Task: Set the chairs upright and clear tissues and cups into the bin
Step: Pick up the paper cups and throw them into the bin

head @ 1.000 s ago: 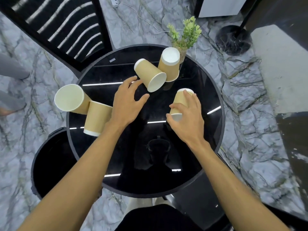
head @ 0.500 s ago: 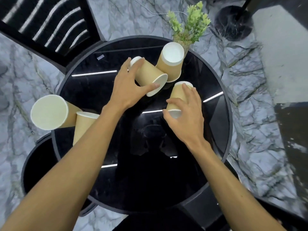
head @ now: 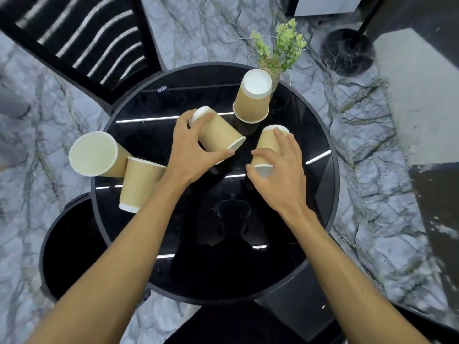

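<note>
Left of the table (head: 320,219), low and tucked partly under its rim: the black bin (head: 67,247), mouth open. Just above it, overhanging the table's left edge, an overturned cup (head: 95,155) with mouth toward the camera, touching a second fallen cup (head: 137,182) that lies on the glass. Toward the table's centre, left hand (head: 191,157) closed in a firm grip around a tipped cup (head: 218,132), thumb under the rim. Right of centre, right hand (head: 280,170) wrapped over another cup (head: 268,150), grip shut on its wall. At the table's far edge, an inverted cup (head: 253,98) just beside the small plant (head: 280,50). Beyond the table's far left, the slatted chair (head: 74,38).

Likely risks: left forearm brushing the overhanging cup off onto the floor; squeezing thin paper walls until they buckle; right hand clipping the plant on the lift. Open room across the table's near half; clear swing leftward to the bin.
</note>
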Demonstrator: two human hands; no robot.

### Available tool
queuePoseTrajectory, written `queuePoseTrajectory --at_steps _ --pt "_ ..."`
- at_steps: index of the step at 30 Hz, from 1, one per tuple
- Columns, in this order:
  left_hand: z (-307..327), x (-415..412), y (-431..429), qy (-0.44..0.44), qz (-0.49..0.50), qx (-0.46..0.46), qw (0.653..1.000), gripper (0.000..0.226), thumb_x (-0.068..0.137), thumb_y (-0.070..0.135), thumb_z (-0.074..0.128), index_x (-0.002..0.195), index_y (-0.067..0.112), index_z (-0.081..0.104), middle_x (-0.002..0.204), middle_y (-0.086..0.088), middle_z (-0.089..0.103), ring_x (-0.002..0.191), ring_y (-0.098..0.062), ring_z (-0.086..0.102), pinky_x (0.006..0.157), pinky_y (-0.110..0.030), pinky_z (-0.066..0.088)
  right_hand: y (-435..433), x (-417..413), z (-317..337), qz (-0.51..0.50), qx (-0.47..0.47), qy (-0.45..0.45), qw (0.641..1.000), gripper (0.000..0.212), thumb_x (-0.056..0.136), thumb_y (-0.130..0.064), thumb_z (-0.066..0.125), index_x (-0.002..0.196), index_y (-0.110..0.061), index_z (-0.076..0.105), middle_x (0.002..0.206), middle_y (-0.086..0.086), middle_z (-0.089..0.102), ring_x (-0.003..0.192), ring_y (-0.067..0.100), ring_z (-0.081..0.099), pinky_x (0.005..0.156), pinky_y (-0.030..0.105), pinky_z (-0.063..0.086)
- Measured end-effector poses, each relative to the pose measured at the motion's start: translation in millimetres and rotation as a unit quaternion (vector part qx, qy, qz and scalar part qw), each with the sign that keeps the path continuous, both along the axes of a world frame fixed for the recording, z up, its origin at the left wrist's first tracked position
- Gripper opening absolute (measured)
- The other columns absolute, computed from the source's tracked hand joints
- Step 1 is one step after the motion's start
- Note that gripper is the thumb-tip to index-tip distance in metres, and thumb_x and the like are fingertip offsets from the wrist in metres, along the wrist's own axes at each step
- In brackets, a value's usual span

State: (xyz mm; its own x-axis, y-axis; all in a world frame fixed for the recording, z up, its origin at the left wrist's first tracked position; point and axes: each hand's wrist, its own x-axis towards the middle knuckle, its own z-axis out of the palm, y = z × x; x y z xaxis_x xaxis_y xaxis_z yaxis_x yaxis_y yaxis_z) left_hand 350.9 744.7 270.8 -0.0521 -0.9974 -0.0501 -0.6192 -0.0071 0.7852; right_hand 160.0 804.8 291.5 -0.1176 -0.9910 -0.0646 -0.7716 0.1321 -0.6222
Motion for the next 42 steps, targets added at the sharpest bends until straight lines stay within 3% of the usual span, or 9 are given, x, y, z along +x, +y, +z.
queuePoseTrajectory --at_steps 2,5,16,21,24,27,32,39,42 --pt "5 0 16 0.003 0.012 -0.008 1.0 0.09 0.06 0.048 0.086 0.139 0.033 0.046 0.149 0.002 0.027 0.136 -0.014 0.029 0.11 -0.031 0.036 10 -1 6 0.006 -0.004 0.0 1.0 0.03 0.083 -0.039 0.071 0.111 -0.031 0.07 0.159 -0.005 0.028 0.151 0.017 0.01 0.088 0.028 0.031" --pt "12 0 44 0.013 0.032 -0.01 0.999 0.092 0.058 0.044 0.088 0.139 0.032 0.047 0.149 0.002 0.026 0.136 -0.014 0.029 0.11 -0.039 0.039 28 -3 13 0.02 -0.017 -0.001 1.0 0.03 0.083 -0.039 0.071 0.111 -0.03 0.07 0.159 -0.004 0.029 0.151 0.017 0.011 0.088 0.029 0.031" --pt "43 30 170 -0.001 0.093 -0.059 0.994 0.079 0.059 0.035 0.09 0.13 0.035 0.056 0.149 -0.001 0.027 0.138 -0.017 0.028 0.114 -0.039 0.034 97 18 31 0.116 -0.037 -0.015 0.992 0.029 0.082 -0.039 0.072 0.11 -0.031 0.071 0.158 -0.004 0.029 0.15 0.016 0.012 0.087 0.032 0.037" --pt "55 62 216 -0.009 0.132 -0.063 0.989 0.072 0.061 0.034 0.09 0.126 0.036 0.061 0.151 0.005 0.024 0.139 -0.009 0.024 0.108 -0.015 0.022 112 51 42 0.181 -0.051 -0.021 0.982 0.029 0.082 -0.038 0.073 0.11 -0.029 0.071 0.158 -0.003 0.03 0.15 0.016 0.012 0.086 0.031 0.036" --pt "59 87 244 -0.014 0.168 -0.063 0.984 0.071 0.061 0.034 0.09 0.126 0.035 0.062 0.153 0.006 0.023 0.139 -0.006 0.021 0.111 -0.013 0.018 119 76 48 0.224 -0.061 -0.029 0.972 0.029 0.082 -0.038 0.073 0.11 -0.029 0.071 0.158 -0.003 0.03 0.15 0.017 0.013 0.091 0.035 0.04" --pt "63 114 272 -0.038 0.216 -0.064 0.974 0.07 0.062 0.035 0.089 0.127 0.035 0.06 0.153 0.006 0.024 0.135 -0.001 0.019 0.101 0.002 0.011 125 107 55 0.274 -0.069 -0.038 0.958 0.029 0.083 -0.038 0.072 0.109 -0.028 0.071 0.157 -0.004 0.03 0.149 0.016 0.013 0.09 0.032 0.036" --pt "67 159 319 -0.064 0.319 -0.055 0.944 0.072 0.061 0.039 0.089 0.127 0.033 0.06 0.155 0.004 0.024 0.142 -0.016 0.024 0.11 -0.028 0.025 139 172 56 0.371 -0.079 -0.056 0.924 0.028 0.083 -0.038 0.072 0.109 -0.028 0.07 0.156 -0.004 0.031 0.149 0.018 0.016 0.092 0.036 0.04" --pt "51 225 368 -0.045 0.407 -0.037 0.912 0.073 0.06 0.038 0.091 0.126 0.03 0.063 0.155 0.003 0.023 0.141 -0.012 0.023 0.113 -0.035 0.031 158 261 37 0.462 -0.066 -0.067 0.882 0.029 0.082 -0.039 0.072 0.108 -0.027 0.071 0.154 0.003 0.036 0.148 0.023 0.02 0.102 0.041 0.04" --pt "38 248 374 -0.039 0.423 -0.022 0.905 0.072 0.06 0.037 0.091 0.126 0.03 0.063 0.155 0.003 0.023 0.136 -0.003 0.02 0.109 -0.016 0.022 158 292 24 0.48 -0.049 -0.057 0.874 0.03 0.083 -0.04 0.072 0.109 -0.027 0.071 0.155 0.004 0.035 0.148 0.023 0.02 0.104 0.043 0.039"
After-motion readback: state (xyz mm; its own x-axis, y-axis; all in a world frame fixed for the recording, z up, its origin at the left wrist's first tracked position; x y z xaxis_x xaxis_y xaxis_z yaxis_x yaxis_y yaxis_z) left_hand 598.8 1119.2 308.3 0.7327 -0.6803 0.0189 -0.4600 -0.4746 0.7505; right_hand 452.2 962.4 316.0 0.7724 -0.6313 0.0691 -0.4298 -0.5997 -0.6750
